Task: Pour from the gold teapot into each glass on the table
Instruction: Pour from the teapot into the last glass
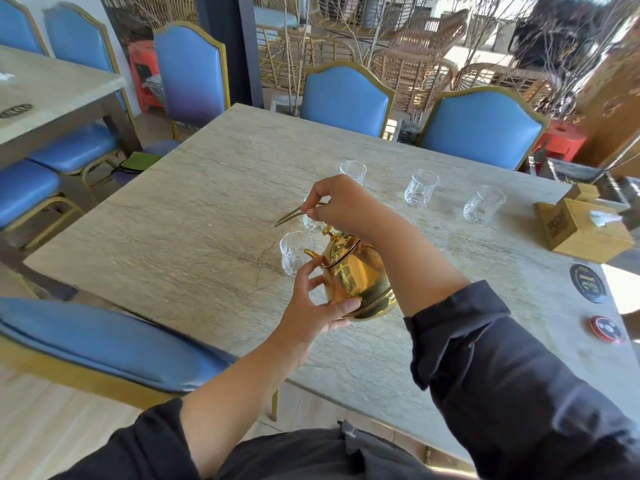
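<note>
Both hands hold the gold teapot tilted above the tabletop: right hand pinches its thin handle, left hand cups the base. Spout reaches over the nearest glass; any liquid stream is indistinct. Three glasses stand behind.

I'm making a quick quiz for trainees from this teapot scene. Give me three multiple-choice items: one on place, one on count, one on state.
1. Where is the wooden box? A near the table's right edge; B on a chair; C beside the teapot.
2. How many glasses show? A three; B five; C seven.
3. How is the teapot held? A resting flat; B tilted, spout toward a glass; C upside down.

A: the wooden box sits at the table's right edge.
B: five glasses are visible.
C is wrong; B: the left hand and right hand tilt the teapot toward the nearest glass.
</note>
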The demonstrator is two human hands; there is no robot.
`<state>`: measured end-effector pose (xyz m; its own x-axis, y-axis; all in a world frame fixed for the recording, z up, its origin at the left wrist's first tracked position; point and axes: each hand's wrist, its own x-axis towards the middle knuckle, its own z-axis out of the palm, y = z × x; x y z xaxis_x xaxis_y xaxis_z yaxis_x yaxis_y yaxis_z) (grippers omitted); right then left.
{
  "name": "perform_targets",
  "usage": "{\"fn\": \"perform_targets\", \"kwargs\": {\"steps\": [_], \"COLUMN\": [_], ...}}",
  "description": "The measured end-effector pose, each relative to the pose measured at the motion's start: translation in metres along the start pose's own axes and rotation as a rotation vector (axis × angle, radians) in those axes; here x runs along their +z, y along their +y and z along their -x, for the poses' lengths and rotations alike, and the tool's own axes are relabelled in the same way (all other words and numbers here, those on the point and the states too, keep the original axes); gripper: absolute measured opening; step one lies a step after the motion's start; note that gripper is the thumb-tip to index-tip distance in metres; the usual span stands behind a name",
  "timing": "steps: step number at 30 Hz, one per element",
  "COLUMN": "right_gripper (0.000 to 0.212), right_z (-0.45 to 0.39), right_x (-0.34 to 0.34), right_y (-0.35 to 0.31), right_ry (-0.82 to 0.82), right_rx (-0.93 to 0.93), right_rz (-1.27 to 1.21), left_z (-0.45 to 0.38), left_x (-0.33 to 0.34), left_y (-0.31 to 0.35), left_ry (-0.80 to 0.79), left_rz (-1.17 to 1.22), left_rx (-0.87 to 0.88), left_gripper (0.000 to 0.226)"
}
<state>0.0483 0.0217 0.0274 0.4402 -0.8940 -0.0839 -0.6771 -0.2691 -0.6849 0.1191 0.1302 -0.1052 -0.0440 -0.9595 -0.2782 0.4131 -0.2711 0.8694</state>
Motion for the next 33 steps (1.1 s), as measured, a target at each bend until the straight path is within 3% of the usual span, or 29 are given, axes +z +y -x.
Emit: {"fn": "perform_targets", "kwargs": {"steps": [33], "right_gripper": [0.012], "right_z": [0.006], "right_x": [-0.001], "right_y": [-0.015], "right_ry": [-0.004], "right_rx": [-0.013], "right_rz": [0.042], "left_z": [0.004], "left_x": [-0.002], "left_y": [0.004], "left_ry": [-0.022], "left_rz": [0.037], "left_rx": [-0.008], "left_gripper": [0.085]}}
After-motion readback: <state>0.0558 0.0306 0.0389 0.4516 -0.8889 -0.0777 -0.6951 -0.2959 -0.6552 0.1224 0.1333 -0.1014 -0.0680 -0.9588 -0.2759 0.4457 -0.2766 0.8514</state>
